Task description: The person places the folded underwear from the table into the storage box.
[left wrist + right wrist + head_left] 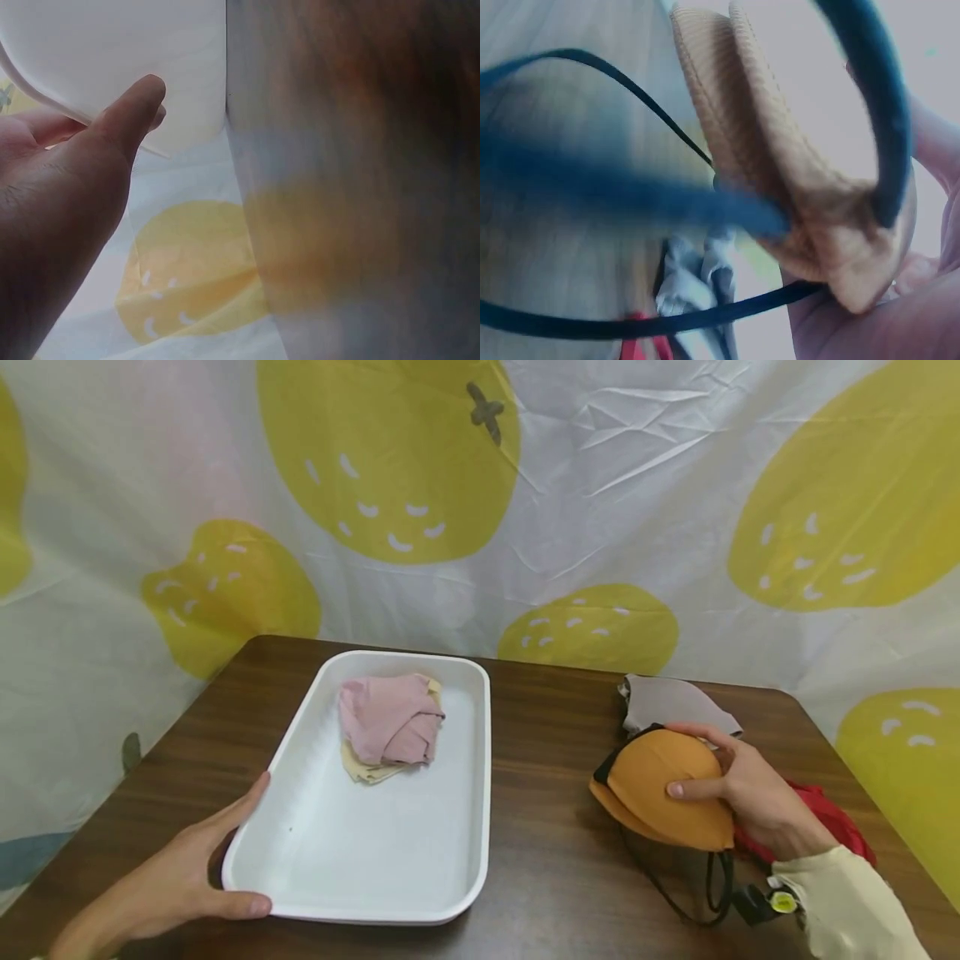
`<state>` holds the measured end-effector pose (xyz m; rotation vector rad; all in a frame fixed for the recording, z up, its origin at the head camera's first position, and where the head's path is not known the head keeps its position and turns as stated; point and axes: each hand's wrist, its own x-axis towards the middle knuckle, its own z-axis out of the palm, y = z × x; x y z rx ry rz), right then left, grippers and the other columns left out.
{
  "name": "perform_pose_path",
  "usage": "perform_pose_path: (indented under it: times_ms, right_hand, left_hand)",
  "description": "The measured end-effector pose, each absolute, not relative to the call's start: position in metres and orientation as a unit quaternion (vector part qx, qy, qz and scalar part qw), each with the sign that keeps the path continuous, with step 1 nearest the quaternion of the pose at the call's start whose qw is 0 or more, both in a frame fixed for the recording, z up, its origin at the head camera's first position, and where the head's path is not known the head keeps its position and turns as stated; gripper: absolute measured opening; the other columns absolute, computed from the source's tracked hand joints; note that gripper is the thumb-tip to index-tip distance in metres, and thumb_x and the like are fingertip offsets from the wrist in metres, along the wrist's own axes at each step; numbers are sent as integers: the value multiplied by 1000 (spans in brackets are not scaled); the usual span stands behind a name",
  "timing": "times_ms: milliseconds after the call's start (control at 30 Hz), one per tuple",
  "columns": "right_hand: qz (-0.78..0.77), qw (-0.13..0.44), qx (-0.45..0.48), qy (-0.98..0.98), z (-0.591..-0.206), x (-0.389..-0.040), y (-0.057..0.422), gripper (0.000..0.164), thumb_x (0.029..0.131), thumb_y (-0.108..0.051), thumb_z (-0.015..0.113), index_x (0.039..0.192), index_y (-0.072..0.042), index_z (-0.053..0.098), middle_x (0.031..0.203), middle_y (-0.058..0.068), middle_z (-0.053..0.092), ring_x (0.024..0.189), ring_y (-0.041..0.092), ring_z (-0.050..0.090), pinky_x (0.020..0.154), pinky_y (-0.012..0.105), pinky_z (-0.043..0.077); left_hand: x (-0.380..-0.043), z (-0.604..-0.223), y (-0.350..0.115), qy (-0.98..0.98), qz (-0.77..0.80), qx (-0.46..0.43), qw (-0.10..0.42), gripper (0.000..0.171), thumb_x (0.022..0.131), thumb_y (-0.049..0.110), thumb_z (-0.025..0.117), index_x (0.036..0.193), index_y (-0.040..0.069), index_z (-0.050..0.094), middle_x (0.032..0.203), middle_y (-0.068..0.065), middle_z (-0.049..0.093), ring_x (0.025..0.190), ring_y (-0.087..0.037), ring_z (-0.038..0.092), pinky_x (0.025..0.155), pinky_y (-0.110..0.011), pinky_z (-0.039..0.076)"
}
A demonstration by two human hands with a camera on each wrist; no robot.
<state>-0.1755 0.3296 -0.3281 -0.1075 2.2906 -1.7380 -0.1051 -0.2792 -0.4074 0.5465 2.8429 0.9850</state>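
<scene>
My right hand holds an orange bra with black straps, its cups nested together, thumb on the near face and fingers over the top. Its straps dangle beneath and loop across the right wrist view. At the left, my left hand spreads around the near left corner of a white tray, thumb along the front edge and fingers at the left side. Inside the tray lies a folded pink garment on top of a pale yellow one.
A folded grey garment lies at the back right of the brown wooden table. Red fabric sits behind my right wrist, partly hidden. A white curtain with yellow fruit hangs close behind the table.
</scene>
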Motion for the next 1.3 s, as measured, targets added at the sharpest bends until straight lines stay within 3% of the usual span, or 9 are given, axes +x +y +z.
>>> perform_pose_path:
  times_ms: [233, 367, 533, 800, 1067, 1133, 1200, 1300]
  right_hand:
    - [-641, 134, -56, 754, -313, -181, 318, 72, 85, 7, 72, 144, -23, 45, 114, -6, 69, 95, 14, 70, 77, 36, 61]
    - [-639, 131, -60, 756, -301, -185, 307, 73, 86, 6, 73, 146, -23, 44, 117, -5, 67, 96, 15, 69, 77, 37, 61]
    - [-635, 125, -53, 761, -284, -192, 291, 74, 85, 3, 75, 146, -25, 43, 115, -5, 67, 96, 15, 69, 77, 36, 60]
    - [-639, 132, -56, 756, -266, -207, 257, 76, 85, 0, 77, 147, -25, 41, 119, -1, 62, 97, 15, 68, 78, 34, 60]
    - [-658, 117, -57, 741, -254, -222, 224, 82, 82, 2, 79, 150, -22, 41, 125, 3, 57, 101, 14, 65, 81, 30, 59]
    - [-660, 111, -57, 741, -253, -228, 214, 81, 81, 3, 79, 149, -22, 43, 124, 3, 57, 101, 14, 64, 81, 29, 58]
    - [-662, 105, -59, 740, -253, -234, 203, 80, 80, 4, 80, 147, -22, 45, 121, 3, 58, 99, 14, 64, 80, 28, 58]
    - [-659, 96, -67, 743, -252, -243, 188, 79, 79, 5, 79, 146, -20, 47, 117, 3, 61, 97, 14, 64, 79, 27, 57]
  left_hand:
    - [-106, -411, -279, 924, 333, 183, 34, 115, 80, 33, 83, 163, 27, 3, 166, -23, 22, 141, -53, 35, 97, 5, 12]
    - [-105, -412, -280, 925, 331, 183, 33, 115, 80, 34, 83, 163, 27, 4, 166, -23, 23, 141, -52, 36, 97, 4, 14]
    - [-104, -415, -279, 925, 330, 184, 28, 115, 80, 33, 83, 163, 27, 4, 166, -22, 23, 145, -39, 34, 97, 5, 13]
    - [-105, -411, -277, 929, 325, 174, 45, 114, 80, 34, 83, 163, 27, 4, 166, -23, 23, 141, -53, 38, 98, -4, 30]
    - [-105, -413, -278, 922, 337, 189, 30, 115, 79, 32, 83, 163, 28, 4, 166, -23, 24, 141, -50, 37, 98, 3, 18]
    - [-105, -414, -279, 920, 340, 192, 25, 115, 79, 31, 84, 163, 28, 4, 166, -22, 22, 147, -34, 33, 98, 4, 15]
    - [-105, -415, -280, 918, 344, 196, 19, 116, 79, 30, 84, 163, 28, 4, 166, -23, 22, 149, -9, 25, 97, 6, 12]
    - [-104, -415, -281, 916, 347, 203, 10, 118, 77, 29, 86, 163, 27, 5, 166, -24, 22, 136, 21, 13, 97, 8, 11]
